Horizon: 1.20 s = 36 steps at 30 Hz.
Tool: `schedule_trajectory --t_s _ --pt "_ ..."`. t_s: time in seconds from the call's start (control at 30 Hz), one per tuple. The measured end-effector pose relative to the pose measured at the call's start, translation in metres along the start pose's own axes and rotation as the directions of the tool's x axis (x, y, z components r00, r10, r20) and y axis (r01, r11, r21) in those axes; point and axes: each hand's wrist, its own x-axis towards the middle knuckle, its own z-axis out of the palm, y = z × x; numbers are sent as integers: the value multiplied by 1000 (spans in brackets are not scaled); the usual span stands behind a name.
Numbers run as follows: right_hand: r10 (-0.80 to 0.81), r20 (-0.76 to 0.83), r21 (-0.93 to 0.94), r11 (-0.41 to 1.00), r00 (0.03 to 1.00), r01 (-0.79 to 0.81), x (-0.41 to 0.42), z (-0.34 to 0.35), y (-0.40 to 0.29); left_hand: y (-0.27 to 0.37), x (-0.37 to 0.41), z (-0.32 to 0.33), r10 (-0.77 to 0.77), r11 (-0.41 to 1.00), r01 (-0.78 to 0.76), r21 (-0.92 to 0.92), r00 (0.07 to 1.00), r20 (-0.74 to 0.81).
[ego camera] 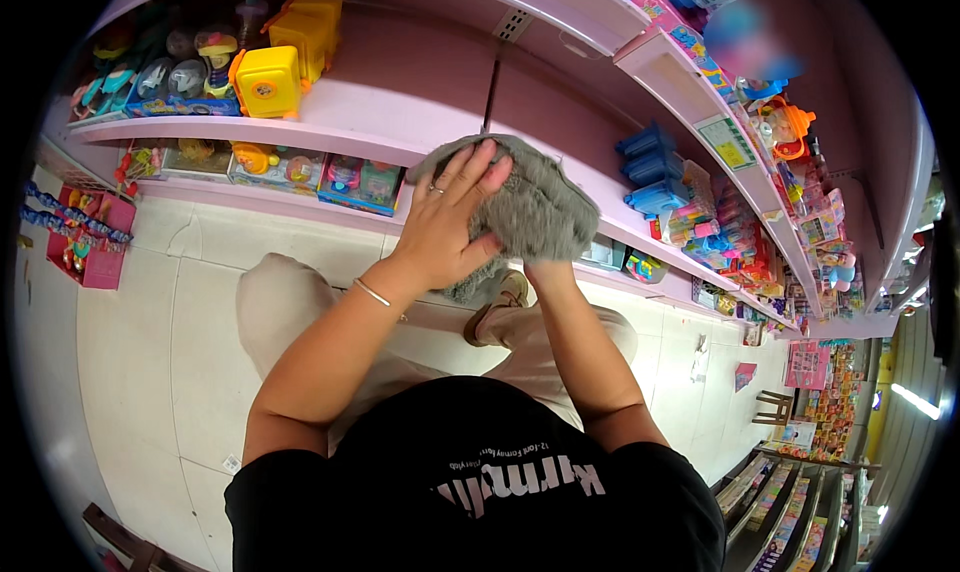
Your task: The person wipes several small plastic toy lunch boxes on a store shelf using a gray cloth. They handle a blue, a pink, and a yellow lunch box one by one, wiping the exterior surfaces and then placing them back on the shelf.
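Observation:
A grey plush cloth [536,197] is bunched up between my hands, in front of the pink shelf. My left hand [450,219] lies over its left side with the fingers spread, a ring on one finger and a bangle at the wrist. From below, my right hand [550,272] reaches into or behind the cloth, so its fingers are hidden. Part of the cloth hangs down beneath my left palm. Its right side is blurred. Behind it runs the edge of the pink shelf board [375,141].
Yellow toy cases [270,81] and boxed toys stand on the shelf's left. Blue plastic containers [652,167] stand on its right. A higher shelf edge [720,122] juts out at the upper right. Boxed toys [360,182] fill the lower level. A pink bin [94,242] stands at left.

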Motion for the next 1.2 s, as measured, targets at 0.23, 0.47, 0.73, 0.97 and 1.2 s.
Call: schedule_trajectory --t_s 0.23,0.47,0.73,0.97,1.2 --pt "451 -87 201 881 888 -428 11 -5 -32 -13 6 15 -512 225 533 -815 777 367" --pt "457 -95 132 886 885 -443 3 -3 -24 -19 4 21 -525 678 507 -532 841 132" --pt "455 -39 159 882 889 -444 -3 0 -17 2 -13 21 -197 967 189 -173 980 -32" --pt "431 72 171 883 899 -437 -20 6 -24 -10 -4 7 -553 659 499 -562 829 87" --pt "542 -133 462 775 830 -432 0 -17 6 13 -23 25 90 995 -90 -38 996 -8"
